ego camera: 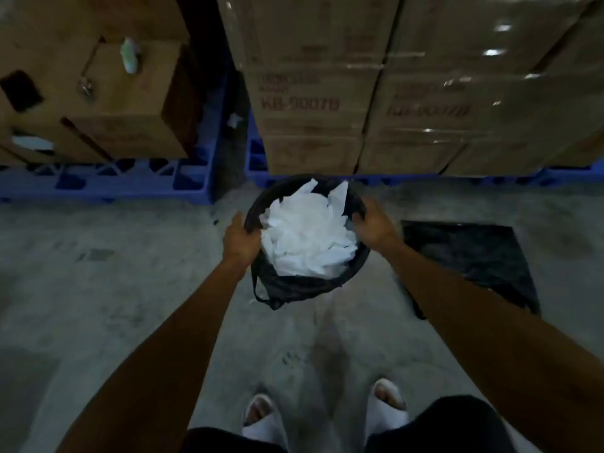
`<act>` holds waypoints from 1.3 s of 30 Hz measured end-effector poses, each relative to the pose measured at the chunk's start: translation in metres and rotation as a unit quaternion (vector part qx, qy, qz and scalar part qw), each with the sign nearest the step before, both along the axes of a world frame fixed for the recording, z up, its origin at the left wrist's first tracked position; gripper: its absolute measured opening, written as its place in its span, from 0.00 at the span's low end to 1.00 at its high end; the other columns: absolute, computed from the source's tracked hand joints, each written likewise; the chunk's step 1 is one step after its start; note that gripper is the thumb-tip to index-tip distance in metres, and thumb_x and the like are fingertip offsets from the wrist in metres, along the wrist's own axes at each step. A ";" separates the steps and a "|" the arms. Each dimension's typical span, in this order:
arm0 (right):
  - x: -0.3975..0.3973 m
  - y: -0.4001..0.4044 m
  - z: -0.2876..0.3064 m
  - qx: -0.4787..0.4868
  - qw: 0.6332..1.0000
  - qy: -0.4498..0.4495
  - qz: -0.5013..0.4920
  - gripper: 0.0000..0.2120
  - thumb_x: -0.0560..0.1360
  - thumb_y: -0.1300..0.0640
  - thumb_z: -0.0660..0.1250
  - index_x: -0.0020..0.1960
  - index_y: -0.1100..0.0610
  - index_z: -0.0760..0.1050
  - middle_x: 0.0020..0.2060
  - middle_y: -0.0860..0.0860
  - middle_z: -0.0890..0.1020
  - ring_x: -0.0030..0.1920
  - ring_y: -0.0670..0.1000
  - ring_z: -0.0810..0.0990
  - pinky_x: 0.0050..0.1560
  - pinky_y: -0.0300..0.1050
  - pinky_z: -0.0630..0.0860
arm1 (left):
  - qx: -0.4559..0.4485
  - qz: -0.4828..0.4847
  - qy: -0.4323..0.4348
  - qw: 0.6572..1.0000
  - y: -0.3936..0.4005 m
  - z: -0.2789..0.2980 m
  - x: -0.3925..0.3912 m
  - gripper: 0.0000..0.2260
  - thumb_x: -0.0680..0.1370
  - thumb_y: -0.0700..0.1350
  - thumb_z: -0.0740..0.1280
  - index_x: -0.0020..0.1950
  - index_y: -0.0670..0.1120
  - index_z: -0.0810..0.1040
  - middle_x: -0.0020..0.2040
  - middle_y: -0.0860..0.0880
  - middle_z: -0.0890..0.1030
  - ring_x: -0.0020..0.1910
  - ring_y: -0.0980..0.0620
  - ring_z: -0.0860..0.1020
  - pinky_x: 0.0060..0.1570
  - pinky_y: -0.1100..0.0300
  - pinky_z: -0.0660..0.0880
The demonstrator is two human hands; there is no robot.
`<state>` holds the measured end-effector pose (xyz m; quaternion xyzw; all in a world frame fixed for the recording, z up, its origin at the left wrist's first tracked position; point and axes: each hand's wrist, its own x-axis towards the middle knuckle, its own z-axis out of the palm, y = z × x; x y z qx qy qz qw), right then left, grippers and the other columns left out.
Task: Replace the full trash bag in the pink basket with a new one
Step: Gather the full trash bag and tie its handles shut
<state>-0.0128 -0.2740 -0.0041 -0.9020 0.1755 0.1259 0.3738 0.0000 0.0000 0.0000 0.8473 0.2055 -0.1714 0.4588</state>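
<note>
A black trash bag (294,286) lines a round basket on the concrete floor, and the bag hides the basket's pink walls. White crumpled paper (307,237) fills it to the top. My left hand (240,238) grips the bag's rim on the left side. My right hand (374,223) grips the rim on the right side. A flat, folded black bag (470,256) lies on the floor just right of the basket, partly under my right forearm.
Stacked cardboard boxes (359,93) on blue pallets (108,183) stand right behind the basket, with a narrow gap between the two stacks. My feet in white slippers (261,416) stand on the floor below the basket.
</note>
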 end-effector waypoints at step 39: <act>0.010 -0.042 -0.167 0.374 0.872 0.066 -0.308 0.10 0.77 0.54 0.66 0.51 0.61 0.80 0.41 0.55 0.83 0.35 0.52 0.82 0.25 0.39 0.78 | -0.166 0.123 -0.071 0.976 0.005 -0.135 0.016 0.30 0.73 0.34 0.59 0.74 0.53 0.65 0.65 0.41 0.72 0.57 0.41 0.74 0.53 0.46 0.76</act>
